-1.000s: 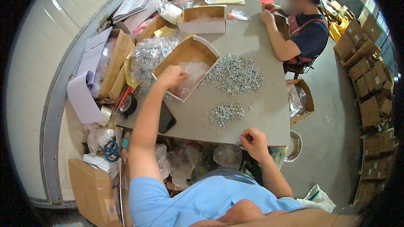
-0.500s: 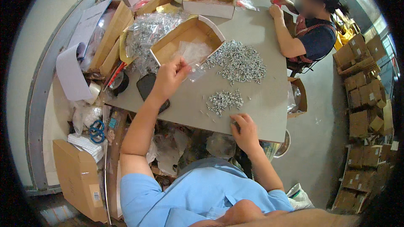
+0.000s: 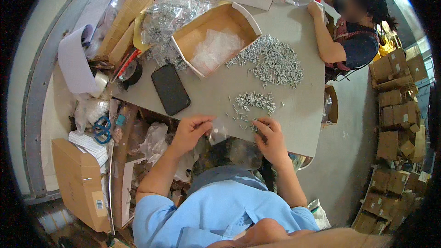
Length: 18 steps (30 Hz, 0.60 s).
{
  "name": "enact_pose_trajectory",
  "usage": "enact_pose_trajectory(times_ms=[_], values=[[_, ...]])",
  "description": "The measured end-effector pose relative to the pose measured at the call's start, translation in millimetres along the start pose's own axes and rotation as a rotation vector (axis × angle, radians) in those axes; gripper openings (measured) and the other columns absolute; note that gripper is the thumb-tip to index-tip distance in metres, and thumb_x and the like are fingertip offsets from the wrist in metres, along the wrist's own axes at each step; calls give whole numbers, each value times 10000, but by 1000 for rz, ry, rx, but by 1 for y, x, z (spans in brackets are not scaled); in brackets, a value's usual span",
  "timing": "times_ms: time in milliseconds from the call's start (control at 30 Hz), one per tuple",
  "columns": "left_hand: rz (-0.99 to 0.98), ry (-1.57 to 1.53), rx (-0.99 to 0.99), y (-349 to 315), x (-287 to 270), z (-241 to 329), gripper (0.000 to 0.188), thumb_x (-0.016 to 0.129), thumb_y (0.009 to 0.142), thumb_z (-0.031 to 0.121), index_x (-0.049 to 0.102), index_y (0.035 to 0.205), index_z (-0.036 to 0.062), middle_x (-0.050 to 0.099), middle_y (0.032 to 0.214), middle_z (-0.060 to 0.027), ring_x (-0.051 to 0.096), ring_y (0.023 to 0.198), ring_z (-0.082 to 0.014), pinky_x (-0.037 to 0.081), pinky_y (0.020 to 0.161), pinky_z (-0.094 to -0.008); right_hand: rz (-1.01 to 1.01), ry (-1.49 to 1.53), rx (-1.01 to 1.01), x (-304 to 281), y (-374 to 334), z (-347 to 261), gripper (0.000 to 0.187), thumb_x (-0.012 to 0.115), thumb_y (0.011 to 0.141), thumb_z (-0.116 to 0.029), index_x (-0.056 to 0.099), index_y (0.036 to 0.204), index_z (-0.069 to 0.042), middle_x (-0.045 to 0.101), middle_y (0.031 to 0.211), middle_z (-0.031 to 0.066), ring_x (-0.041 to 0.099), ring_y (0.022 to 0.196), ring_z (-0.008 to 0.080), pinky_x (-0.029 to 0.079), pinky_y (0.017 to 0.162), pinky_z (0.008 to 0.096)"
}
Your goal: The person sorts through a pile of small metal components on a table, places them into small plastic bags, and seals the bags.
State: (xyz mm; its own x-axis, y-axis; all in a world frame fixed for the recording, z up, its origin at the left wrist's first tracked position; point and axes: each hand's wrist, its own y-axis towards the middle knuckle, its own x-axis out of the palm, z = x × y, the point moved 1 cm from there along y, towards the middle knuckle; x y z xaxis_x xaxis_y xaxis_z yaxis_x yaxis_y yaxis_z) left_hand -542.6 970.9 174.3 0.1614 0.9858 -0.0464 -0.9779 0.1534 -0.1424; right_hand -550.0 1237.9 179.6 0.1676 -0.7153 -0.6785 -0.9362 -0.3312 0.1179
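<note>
Now, head view only. Left hand (image 3: pixel 192 131) back from the open cardboard box (image 3: pixel 216 36) where it reached a moment ago, down at the near edge of the grey table (image 3: pixel 294 110), thumb and fingertips pinched on a small clear plastic bag (image 3: pixel 217 133). Meaning, most likely: bag fetched from the box, filling step about to begin. Right hand (image 3: pixel 271 140) also shifted, up from the table edge to the small pile of screws (image 3: pixel 255 103), fingers curled down over the nearest few at the pile's lower edge; touching them, though whether any are actually gripped cannot be told. Neither hand spread wide: left closed to a pinch, right half-closed like a claw.

Bag between the two hands, just over the table edge, near the small pile. Larger heap of screws (image 3: pixel 271 62) further out, well apart from both hands. More clear bags (image 3: pixel 216 50) lying inside the box. Black phone (image 3: pixel 170 89) flat on the table to the left, untouched. Blue scissors (image 3: pixel 102 128) lower left, off the table among clutter. Another person (image 3: pixel 353 32) seated at the far side, busy with own work.
</note>
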Motion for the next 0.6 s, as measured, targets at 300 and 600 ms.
enact_pose_trajectory(times_ms=[300, 600], values=[[14, -466, -130, -14, 28, -20, 134, 600, 867, 87, 652, 934, -17, 651, 830, -53, 585, 715, -119, 474, 660, -250, 90, 65, 96, -12, -3, 5, 563, 715, 636, -25, 557, 1173, -84, 483, 1120, 105, 497, 1002, 245, 433, 824, 324], [-29, -439, -71, -25, 21, -42, 92, 678, 812, 103, 642, 822, 19, 630, 743, -40, 551, 626, -108, 449, 605, -239, 38, 128, 160, -20, -3, 5, 529, 703, 668, -61, 551, 1174, -89, 491, 1166, 134, 529, 1000, 305, 451, 863, 350]])
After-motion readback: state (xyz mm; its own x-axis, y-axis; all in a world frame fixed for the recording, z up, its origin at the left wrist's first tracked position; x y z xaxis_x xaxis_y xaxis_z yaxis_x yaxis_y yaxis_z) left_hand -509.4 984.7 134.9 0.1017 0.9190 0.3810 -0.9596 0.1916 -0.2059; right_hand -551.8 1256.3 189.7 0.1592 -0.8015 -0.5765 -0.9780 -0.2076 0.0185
